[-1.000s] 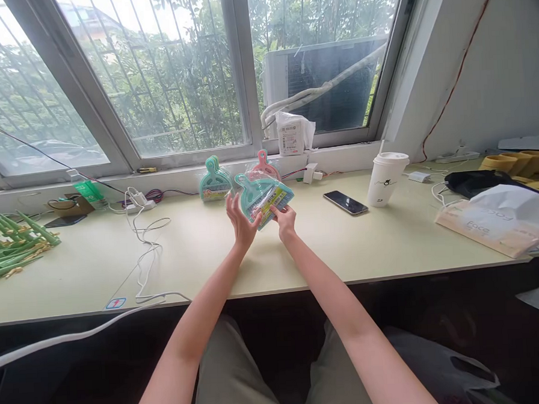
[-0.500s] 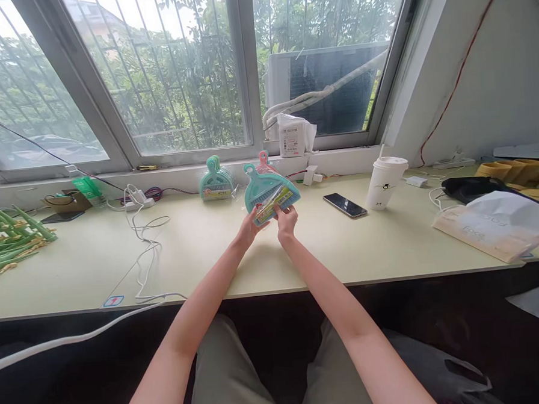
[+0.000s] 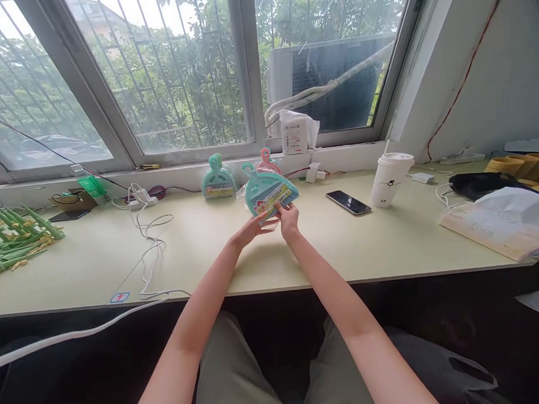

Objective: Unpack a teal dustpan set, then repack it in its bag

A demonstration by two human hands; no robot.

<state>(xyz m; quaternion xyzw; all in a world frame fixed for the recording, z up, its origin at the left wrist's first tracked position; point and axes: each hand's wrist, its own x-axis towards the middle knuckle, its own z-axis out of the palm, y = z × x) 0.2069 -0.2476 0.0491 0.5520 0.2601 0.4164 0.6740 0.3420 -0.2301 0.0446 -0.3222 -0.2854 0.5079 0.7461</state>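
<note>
Above the middle of the table I hold a teal dustpan and brush set point(image 3: 268, 184) in clear wrapping, tilted, its handle up and to the left. My right hand point(image 3: 289, 219) grips its lower right edge, thumb in front. My left hand point(image 3: 251, 229) is at the bottom edge, thumb against the front and fingers partly stretched out underneath. A printed label with yellow and pink runs across the bristles. Behind it stands a pink set point(image 3: 266, 159), mostly hidden. Left of that, several similar teal sets point(image 3: 218, 179) stand upright together by the wall.
To the right lie a phone point(image 3: 348, 202), a white lidded cup with a straw point(image 3: 391, 180) and a paper bag point(image 3: 501, 226). White cables point(image 3: 151, 250) trail over the left side, near green stalk-like pieces point(image 3: 18, 239). A tissue pack point(image 3: 294, 134) rests on the sill.
The dustpan and brush set has turned slightly, showing more of its label. My left hand has shifted lower, with its fingers more stretched out. The view has moved a little.
</note>
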